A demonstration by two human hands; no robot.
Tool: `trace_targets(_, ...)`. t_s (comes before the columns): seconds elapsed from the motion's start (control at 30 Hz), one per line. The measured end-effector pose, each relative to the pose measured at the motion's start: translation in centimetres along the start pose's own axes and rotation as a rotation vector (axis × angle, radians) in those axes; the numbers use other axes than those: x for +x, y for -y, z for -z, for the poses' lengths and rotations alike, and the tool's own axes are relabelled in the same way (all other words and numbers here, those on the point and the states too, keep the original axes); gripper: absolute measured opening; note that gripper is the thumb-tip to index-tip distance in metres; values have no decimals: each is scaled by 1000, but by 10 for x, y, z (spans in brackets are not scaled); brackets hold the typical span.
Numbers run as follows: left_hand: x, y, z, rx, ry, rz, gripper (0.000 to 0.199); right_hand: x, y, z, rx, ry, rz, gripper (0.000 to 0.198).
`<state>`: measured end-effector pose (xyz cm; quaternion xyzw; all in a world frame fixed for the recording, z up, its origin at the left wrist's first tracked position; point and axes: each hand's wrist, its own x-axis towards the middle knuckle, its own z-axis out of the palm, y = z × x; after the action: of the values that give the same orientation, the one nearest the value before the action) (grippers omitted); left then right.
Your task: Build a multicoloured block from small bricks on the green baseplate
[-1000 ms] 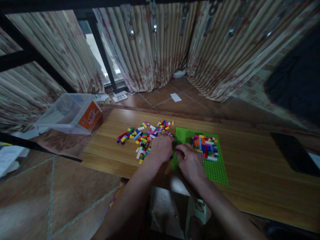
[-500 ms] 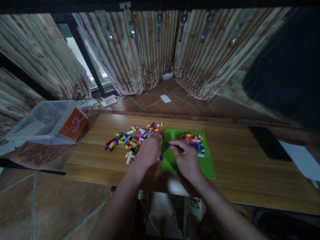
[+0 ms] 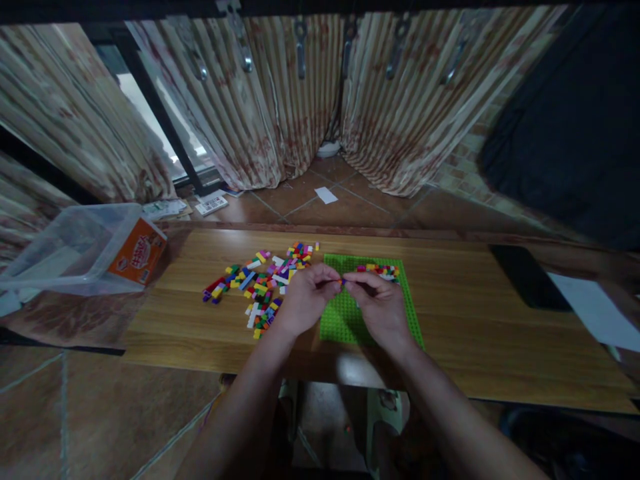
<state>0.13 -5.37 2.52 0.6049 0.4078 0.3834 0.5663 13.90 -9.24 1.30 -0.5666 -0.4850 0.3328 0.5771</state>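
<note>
My left hand and my right hand meet fingertip to fingertip above the green baseplate. Between them shows a tiny bit of orange and purple, small toy building bricks pinched in both hands. The purple one is on the right hand's side; fingers cover most of both. Built-up coloured bricks stand on the baseplate's far right part, partly hidden behind my right hand. Left of the baseplate lies a loose pile of mixed bricks, some of it behind my left hand.
The wooden table carries a black flat slab and white paper on the right. A clear plastic bin with an orange label stands off its left end. Curtains hang beyond.
My left hand has left the brick pile and come right to meet my right hand's fingertips. Both now pinch small bricks together over the baseplate. The view has shifted slightly.
</note>
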Motion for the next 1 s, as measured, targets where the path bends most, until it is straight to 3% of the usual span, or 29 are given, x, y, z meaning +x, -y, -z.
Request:
trace_targets(0.33, 0, -3, -4, 70, -31, 53, 14, 0, -4, 13, -179, 118, 151, 15)
trace_targets(0.63, 0, 4, -10, 71, -43, 74, 17, -2, -1, 17, -209, 145, 129, 16)
trace_targets(0.83, 4, 2, -20, -118, -64, 61, 17, -2, -7, 20, 7, -1, 22, 20)
trace_targets(1.0, 8, 0, -29, -198, -95, 99, 20, 2, -6, 24, 46, -19, -48, 20)
